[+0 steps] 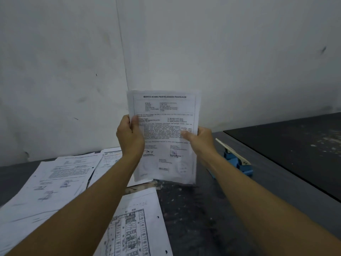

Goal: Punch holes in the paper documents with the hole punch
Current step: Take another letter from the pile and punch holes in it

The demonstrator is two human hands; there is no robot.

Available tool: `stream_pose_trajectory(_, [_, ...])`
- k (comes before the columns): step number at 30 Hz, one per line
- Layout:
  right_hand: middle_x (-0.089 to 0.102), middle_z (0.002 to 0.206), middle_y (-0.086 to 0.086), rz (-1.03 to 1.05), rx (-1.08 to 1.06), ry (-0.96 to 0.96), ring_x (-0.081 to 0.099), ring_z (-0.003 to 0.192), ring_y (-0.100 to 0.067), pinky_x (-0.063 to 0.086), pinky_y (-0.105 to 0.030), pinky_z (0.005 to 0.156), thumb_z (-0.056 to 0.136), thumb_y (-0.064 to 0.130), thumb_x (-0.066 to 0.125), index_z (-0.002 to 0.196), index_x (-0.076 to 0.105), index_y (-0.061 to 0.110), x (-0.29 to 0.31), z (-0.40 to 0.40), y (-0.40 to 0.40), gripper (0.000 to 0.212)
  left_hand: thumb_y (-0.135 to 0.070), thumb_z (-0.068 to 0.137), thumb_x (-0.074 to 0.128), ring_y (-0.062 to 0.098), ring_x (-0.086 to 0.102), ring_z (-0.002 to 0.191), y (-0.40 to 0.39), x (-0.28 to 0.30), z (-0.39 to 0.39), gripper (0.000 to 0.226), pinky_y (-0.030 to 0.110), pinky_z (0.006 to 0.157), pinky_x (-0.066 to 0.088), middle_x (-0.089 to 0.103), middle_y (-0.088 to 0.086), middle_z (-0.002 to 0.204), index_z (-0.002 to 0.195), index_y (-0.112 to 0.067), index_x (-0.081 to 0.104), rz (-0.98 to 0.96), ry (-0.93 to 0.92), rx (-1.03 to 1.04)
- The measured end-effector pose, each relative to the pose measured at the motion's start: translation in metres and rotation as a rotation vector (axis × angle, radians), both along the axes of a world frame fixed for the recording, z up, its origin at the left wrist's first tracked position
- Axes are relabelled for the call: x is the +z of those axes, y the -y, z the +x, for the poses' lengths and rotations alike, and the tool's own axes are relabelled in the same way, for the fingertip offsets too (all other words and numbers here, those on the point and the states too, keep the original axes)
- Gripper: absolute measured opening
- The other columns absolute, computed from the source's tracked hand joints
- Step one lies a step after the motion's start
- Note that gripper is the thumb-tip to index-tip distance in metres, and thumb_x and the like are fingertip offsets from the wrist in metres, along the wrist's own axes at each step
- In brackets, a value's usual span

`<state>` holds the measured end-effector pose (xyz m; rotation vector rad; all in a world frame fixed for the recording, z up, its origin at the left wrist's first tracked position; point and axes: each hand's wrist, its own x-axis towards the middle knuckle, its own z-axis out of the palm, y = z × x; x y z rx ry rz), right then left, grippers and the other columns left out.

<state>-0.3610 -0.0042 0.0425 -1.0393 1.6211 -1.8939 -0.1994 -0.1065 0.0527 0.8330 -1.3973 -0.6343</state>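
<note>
Dark desk [203, 209], left hand [129, 137] and right hand [200, 140] gripping upright paper stack [164, 111] by its sides, blue hole punch [237, 159] just right

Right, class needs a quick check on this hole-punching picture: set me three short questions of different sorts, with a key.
1. True or false: the held stack of papers lies flat on the table.
2. Multiple choice: the blue hole punch stands A) under the left hand, B) on the table beyond the right hand, C) on the floor-plan sheet.
3. Fill in: the floor-plan sheet shows punched ____ along its right edge.

Key: 1 false, both hands hold it upright above the table; 2 B; 3 holes.
</note>
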Motion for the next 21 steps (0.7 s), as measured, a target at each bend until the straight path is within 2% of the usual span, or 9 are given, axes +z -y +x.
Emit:
stream_pose_trajectory(2, [0.075, 0.098, 0.002, -0.002, 0.002, -0.007, 0.073, 0.087, -0.013, 0.06, -0.026, 0.072, 0.088, 0.013, 0.074, 0.104, 0.073, 0.015, 0.009, -0.009, -0.005, 0.016, -0.039, 0.103, 0.048, 0.023, 0.068, 0.081, 0.002, 0.007, 0.001, 0.032, 0.042, 0.071, 0.061, 0.068, 0.002, 0.086, 0.09, -0.011, 0.057, -0.004, 0.038, -0.045])
stream_pose_trajectory(6, [0.076, 0.1, -0.002, 0.02, 0.025, -0.004, 0.074, 0.09, -0.018, 0.061, -0.037, 0.081, 0.087, 0.017, 0.076, 0.105, 0.074, 0.015, 0.024, -0.024, -0.013, 0.018, -0.04, 0.101, 0.052, 0.012, 0.07, 0.078, 0.004, 0.009, 0.001, 0.032, 0.024, 0.062, 0.057, 0.071, -0.004, 0.087, 0.093, -0.012, 0.064, 0.047, 0.1, -0.175])
stream_pose_trajectory(10, [0.076, 0.103, -0.002, 0.066, 0.057, -0.014, 0.073, 0.093, -0.02, 0.06, -0.043, 0.086, 0.087, 0.018, 0.076, 0.109, 0.073, 0.015, 0.021, -0.032, -0.017, 0.022, -0.039, 0.102, 0.049, 0.015, 0.071, 0.078, 0.002, 0.003, -0.003, 0.035, 0.031, 0.067, 0.06, 0.072, -0.002, 0.088, 0.093, -0.009, 0.066, 0.069, 0.115, -0.191])
stream_pose_trajectory(13, [0.075, 0.109, -0.002, 0.085, 0.05, -0.036, 0.072, 0.098, -0.018, 0.057, -0.04, 0.092, 0.088, 0.015, 0.074, 0.115, 0.07, 0.013, 0.014, -0.038, -0.019, 0.028, -0.037, 0.103, 0.047, 0.019, 0.071, 0.08, 0.0, -0.002, -0.011, 0.039, 0.036, 0.072, 0.061, 0.072, 0.0, 0.089, 0.093, -0.005, 0.065, 0.112, 0.128, -0.164])
stream_pose_trajectory(17, [0.073, 0.107, -0.007, 0.179, 0.041, -0.03, 0.072, 0.092, -0.024, 0.061, -0.039, 0.08, 0.086, 0.013, 0.076, 0.109, 0.066, 0.009, 0.012, -0.05, -0.03, 0.026, -0.033, 0.103, 0.047, 0.026, 0.069, 0.086, 0.006, -0.011, -0.019, 0.039, 0.046, 0.08, 0.058, 0.071, 0.007, 0.091, 0.093, -0.001, 0.065, 0.187, 0.2, -0.125])
stream_pose_trajectory(19, [0.074, 0.103, -0.009, 0.237, 0.035, -0.027, 0.073, 0.088, -0.024, 0.062, -0.038, 0.074, 0.086, 0.01, 0.076, 0.108, 0.064, 0.007, 0.013, -0.057, -0.035, 0.026, -0.031, 0.103, 0.048, 0.027, 0.069, 0.087, 0.008, -0.019, -0.023, 0.036, 0.045, 0.081, 0.057, 0.071, 0.009, 0.092, 0.093, -0.001, 0.065, 0.233, 0.196, -0.128])
stream_pose_trajectory(21, [0.074, 0.098, -0.01, 0.256, -0.012, -0.036, 0.073, 0.079, -0.021, 0.061, -0.031, 0.061, 0.086, 0.007, 0.075, 0.108, 0.065, 0.004, 0.014, -0.06, -0.038, 0.024, -0.029, 0.103, 0.047, 0.026, 0.068, 0.088, 0.01, -0.028, -0.029, 0.034, 0.04, 0.078, 0.056, 0.07, 0.01, 0.093, 0.093, -0.002, 0.065, 0.288, 0.201, -0.132])
